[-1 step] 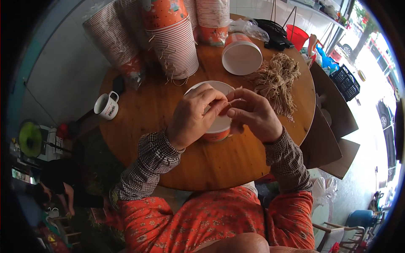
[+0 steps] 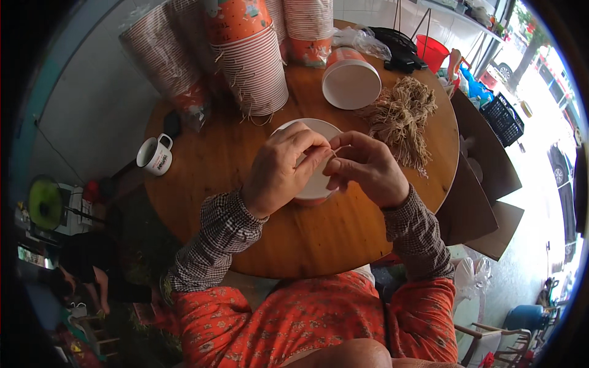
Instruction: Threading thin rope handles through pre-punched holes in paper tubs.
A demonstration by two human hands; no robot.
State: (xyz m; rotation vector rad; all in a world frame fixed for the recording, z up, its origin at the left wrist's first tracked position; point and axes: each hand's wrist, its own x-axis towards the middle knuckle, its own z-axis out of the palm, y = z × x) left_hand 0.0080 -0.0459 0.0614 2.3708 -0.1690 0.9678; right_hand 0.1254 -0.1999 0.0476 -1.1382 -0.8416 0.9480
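My left hand [image 2: 287,161] and my right hand [image 2: 368,164] meet fingertip to fingertip above a white-lined paper bucket [image 2: 316,126] with an orange outside. Both hands are closed in a pinch on a thin cord [image 2: 333,151], of which only a short bit shows between the fingers. The bucket stands upright on the round wooden table [image 2: 307,245], partly covered by my hands. To the right of it lies a tangled heap of tan cords [image 2: 405,116]. Another paper bucket [image 2: 351,86] rests tipped on its side behind, its white inside facing me.
A tall stack of nested paper buckets [image 2: 251,73] with cord handles rises at the back, beside plastic-wrapped stacks [image 2: 162,55]. A white mug [image 2: 154,154] stands at the left edge. Open cardboard boxes [image 2: 469,202] adjoin the table's right. A person [image 2: 86,264] bends over at far left.
My right hand's fingers have curled in, with thumb and forefinger drawn closer to the left fingertips. The left hand stays nearly still, and the bucket under them has shifted or turned slightly.
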